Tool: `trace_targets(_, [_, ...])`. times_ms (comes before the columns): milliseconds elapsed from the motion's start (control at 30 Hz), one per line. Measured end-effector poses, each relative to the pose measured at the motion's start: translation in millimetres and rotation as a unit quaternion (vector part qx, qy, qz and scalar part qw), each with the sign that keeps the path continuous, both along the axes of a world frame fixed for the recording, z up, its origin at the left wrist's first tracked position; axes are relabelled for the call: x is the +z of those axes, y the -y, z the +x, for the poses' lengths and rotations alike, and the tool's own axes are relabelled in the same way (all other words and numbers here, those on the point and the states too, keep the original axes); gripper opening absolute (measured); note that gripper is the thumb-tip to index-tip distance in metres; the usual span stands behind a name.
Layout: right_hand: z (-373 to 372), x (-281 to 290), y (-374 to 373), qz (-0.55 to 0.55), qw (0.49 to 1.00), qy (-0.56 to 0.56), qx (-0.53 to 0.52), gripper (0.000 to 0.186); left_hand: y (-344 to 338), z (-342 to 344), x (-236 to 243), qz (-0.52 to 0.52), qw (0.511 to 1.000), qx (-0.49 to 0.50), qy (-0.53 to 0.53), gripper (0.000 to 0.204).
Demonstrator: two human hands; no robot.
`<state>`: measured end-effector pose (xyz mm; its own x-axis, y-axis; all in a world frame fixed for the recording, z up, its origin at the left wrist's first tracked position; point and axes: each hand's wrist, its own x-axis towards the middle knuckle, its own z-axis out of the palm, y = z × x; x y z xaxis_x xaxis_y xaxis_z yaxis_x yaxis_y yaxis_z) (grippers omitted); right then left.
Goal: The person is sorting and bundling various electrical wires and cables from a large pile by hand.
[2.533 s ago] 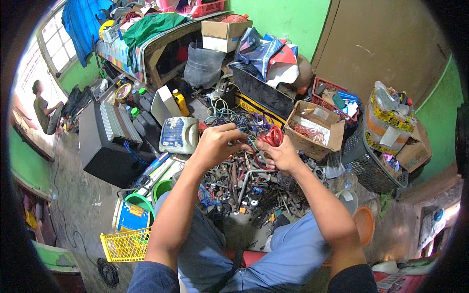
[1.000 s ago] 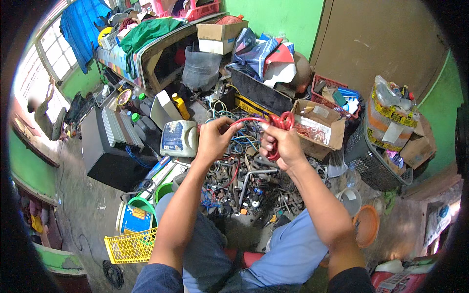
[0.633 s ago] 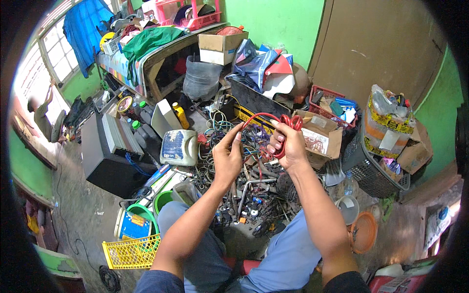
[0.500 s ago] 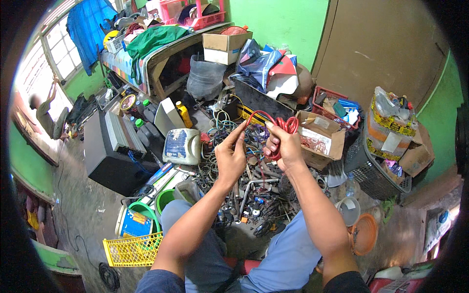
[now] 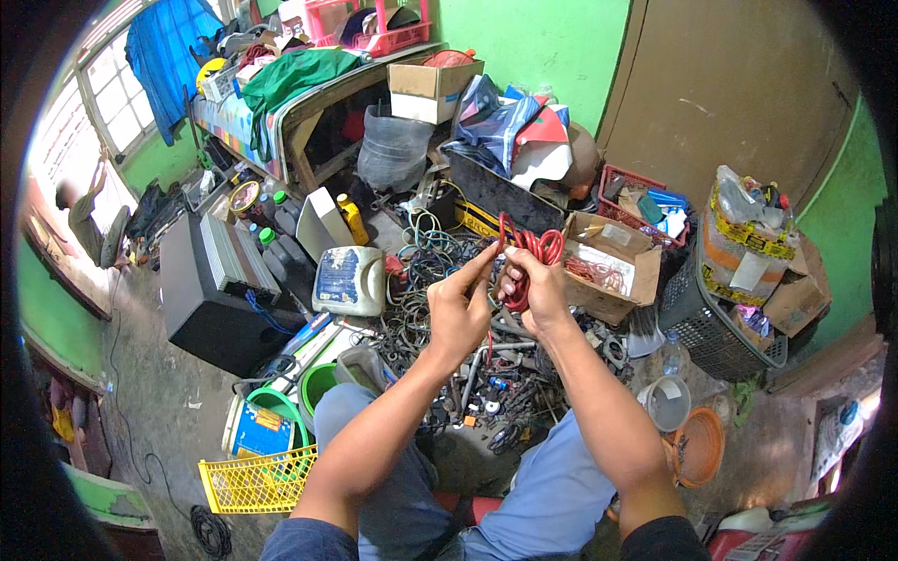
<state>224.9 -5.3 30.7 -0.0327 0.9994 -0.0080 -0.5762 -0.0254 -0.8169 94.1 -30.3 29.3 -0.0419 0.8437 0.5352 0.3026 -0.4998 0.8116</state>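
Observation:
A bundle of red cable [image 5: 546, 245] is looped in my right hand [image 5: 540, 297], whose fingers wrap round it. My left hand [image 5: 460, 316] is close beside it, thumb and forefinger pinching a strand of the same cable. A loose length of the cable hangs below the hands. Under and beyond them a heap of tangled wires [image 5: 433, 292] and metal parts spreads over the floor between my knees and the boxes. A bent metal bar [image 5: 470, 374] lies in that heap.
An open cardboard box [image 5: 643, 297] holding more reddish wire stands to the right, near a dark lattice basket [image 5: 689, 311]. Leftward are a white jerrycan [image 5: 374, 297], a black box [image 5: 198, 313] and a yellow crate [image 5: 245, 484]. A person [image 5: 86, 217] sits at the far left.
My left hand has moved right, close to my right hand. The strand that arched between the hands is now drawn in against the coil.

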Motion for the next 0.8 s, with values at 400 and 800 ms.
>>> trace_targets(400, [-5.0,-19.8,-10.1,0.021,0.999,-0.049,-0.004,0.013,0.3,-1.1,-5.9,0.067,0.997,-0.014,-0.023,0.044])
trace_targets(800, [-12.0,-10.3,-8.2,0.088,0.996,0.017,-0.015,0.009,-9.6,-8.5,-29.9,0.056,0.996,0.033,-0.062,0.049])
